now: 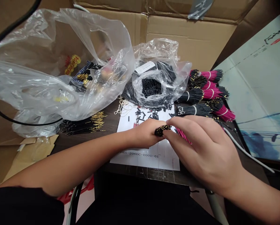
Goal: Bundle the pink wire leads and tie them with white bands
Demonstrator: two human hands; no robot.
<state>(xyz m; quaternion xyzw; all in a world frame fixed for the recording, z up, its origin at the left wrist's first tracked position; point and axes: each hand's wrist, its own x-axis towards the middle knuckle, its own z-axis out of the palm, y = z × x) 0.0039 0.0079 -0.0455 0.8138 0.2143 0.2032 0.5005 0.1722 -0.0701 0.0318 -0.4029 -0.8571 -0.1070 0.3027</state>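
My left hand point(144, 134) is closed around a wire bundle point(160, 131), whose black ends with gold-coloured rings face me. At the right edge of those ends, the thumb and forefinger of my right hand point(207, 153) are pinched together. What sits between these fingertips is too small to make out. Pink wires point(183, 136) show beneath my right fingers. Behind my hands, short black sleeves point(141, 117) lie scattered on a printed white sheet point(130, 161). A clear plastic bag point(137, 84) full of such sleeves stands open just beyond the sheet.
Banded bundles of black and pink wires point(211, 93) lie at right, beside a slanted painted panel point(259, 93). Gold-tipped black wires point(85, 123) lie at left under a large clear bag point(102, 90). Pale rubber bands point(123, 106) sit nearby. Cardboard point(189, 40) walls the back.
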